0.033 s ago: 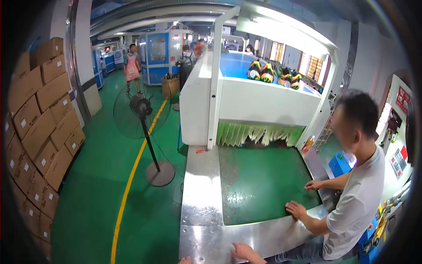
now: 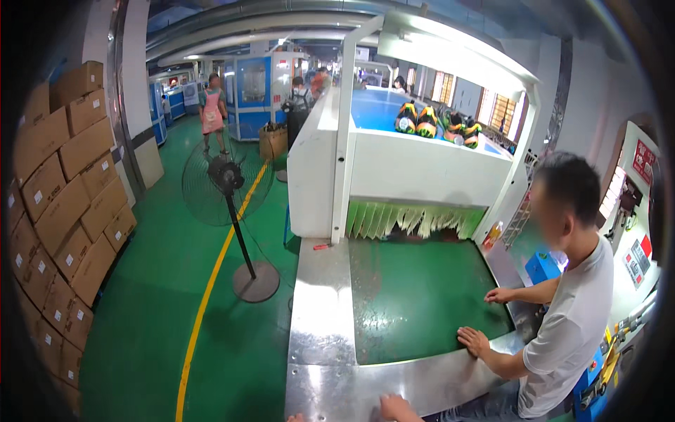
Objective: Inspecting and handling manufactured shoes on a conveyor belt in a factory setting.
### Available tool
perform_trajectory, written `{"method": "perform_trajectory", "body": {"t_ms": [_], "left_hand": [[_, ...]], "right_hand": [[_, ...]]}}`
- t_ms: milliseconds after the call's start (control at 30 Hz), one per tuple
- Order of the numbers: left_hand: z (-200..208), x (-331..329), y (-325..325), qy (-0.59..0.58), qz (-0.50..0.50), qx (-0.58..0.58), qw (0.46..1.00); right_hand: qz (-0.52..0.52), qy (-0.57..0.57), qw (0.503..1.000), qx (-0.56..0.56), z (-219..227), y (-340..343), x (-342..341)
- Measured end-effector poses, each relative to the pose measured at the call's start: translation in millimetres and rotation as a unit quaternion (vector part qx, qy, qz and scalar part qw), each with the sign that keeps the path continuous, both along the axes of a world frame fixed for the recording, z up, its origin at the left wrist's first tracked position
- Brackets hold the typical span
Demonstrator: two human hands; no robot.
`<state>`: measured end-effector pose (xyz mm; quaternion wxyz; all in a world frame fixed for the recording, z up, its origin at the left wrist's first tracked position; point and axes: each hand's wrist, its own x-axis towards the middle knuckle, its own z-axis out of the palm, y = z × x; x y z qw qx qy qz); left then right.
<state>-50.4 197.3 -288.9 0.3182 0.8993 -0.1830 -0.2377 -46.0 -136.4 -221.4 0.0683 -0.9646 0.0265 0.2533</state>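
The right hand was shifted slightly rightward at the near edge of the worktop; the left hand was glimpsed by its left corner; neither grip could be told.

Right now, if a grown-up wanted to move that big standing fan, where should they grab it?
Probably by the black pole, just below the wire cage, coming from the near side. The pole is slim, straight and bare there, so it should be easy to wrap around. The fan has thin wires up top, and its round base sits low.
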Motion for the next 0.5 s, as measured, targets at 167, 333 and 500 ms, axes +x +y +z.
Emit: {"method": "perform_trajectory", "body": {"t_ms": [167, 333, 500], "left_hand": [[-2, 2, 7, -0.032, -0.102, 0.039, 0.994], [14, 8, -3, 0.111, -0.032, 0.099, 0.988], [24, 10, -9, 0.124, -0.036, 0.122, 0.984]], "right_hand": [[-0.111, -0.117, 0.979, 0.122, -62, -44, -70], [-0.173, -0.093, 0.967, 0.162, -56, -45, -78], [-0.117, -0.05, 0.98, 0.156, -50, -43, -66]]}}
